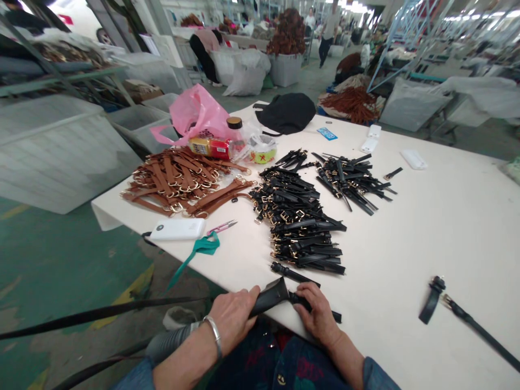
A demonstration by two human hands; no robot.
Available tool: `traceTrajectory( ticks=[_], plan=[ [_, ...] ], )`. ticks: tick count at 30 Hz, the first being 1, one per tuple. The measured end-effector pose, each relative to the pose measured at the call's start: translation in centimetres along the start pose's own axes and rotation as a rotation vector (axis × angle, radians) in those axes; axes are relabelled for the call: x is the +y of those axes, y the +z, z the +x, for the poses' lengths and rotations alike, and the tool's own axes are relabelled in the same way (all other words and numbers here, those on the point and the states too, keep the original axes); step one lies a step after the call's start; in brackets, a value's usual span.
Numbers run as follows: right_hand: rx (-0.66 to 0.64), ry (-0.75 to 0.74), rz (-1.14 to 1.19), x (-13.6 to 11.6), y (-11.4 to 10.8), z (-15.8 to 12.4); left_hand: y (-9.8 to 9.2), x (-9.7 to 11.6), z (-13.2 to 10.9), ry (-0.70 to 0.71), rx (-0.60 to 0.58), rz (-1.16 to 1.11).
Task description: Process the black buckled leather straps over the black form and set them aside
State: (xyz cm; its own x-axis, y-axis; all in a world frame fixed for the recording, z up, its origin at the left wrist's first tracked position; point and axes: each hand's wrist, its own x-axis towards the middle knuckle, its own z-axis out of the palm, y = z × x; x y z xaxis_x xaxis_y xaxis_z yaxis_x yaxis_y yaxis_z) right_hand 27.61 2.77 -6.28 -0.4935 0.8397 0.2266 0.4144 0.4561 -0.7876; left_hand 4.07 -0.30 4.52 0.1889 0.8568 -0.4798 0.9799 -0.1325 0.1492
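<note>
My left hand (238, 314), with a silver bangle on its wrist, is wrapped round a black hand-held tool with a flared, flat-ended nozzle (272, 295). A grey ribbed hose (173, 341) runs beneath that forearm. My right hand (317, 314) grips a short black strap (336, 317) at the table's near edge; one end lies close to the nozzle, and the fingers cover its middle. Just beyond lies a single black buckle strap (294, 274). Past it, black straps with gold buckles (304, 233) are laid in a long stack, and a looser pile of black straps (353, 179) lies behind on the right.
Brown straps with gold rings (174, 179) are heaped at left on the white table (406, 227). Nearer are a white power bank (177, 229), pink thread snips (222, 227) and a teal ribbon (203, 246). Two black straps (483, 330) lie far right. A pale bin (60, 151) stands left.
</note>
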Motion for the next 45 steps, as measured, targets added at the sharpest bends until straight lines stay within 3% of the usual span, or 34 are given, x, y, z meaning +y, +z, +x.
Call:
traceTrajectory(
  ticks=[10, 16, 25, 33, 39, 45],
  plan=[
    [0.023, -0.013, -0.027, 0.1, 0.0, 0.2, -0.5, 1.3, 1.1, -0.015, -0.01, -0.04],
    [0.047, -0.038, -0.047, 0.2, 0.2, 0.0, -0.1, 1.7, 1.6, -0.064, 0.058, -0.073],
    [0.047, -0.008, -0.013, -0.1, 0.2, -0.1, 0.6, 0.6, -1.3, -0.059, -0.019, -0.058],
    [0.025, 0.012, -0.03, 0.0, 0.1, 0.0, 0.2, 2.2, 0.8, -0.07, 0.028, -0.114],
    [0.024, -0.025, -0.081, 0.1, 0.1, -0.4, 1.1, 0.7, -1.1, -0.12, 0.023, -0.097],
    [0.058, -0.025, -0.081, 0.3, 0.2, -0.2, 1.3, 1.8, -0.8, -0.087, 0.024, -0.109]
  ],
)
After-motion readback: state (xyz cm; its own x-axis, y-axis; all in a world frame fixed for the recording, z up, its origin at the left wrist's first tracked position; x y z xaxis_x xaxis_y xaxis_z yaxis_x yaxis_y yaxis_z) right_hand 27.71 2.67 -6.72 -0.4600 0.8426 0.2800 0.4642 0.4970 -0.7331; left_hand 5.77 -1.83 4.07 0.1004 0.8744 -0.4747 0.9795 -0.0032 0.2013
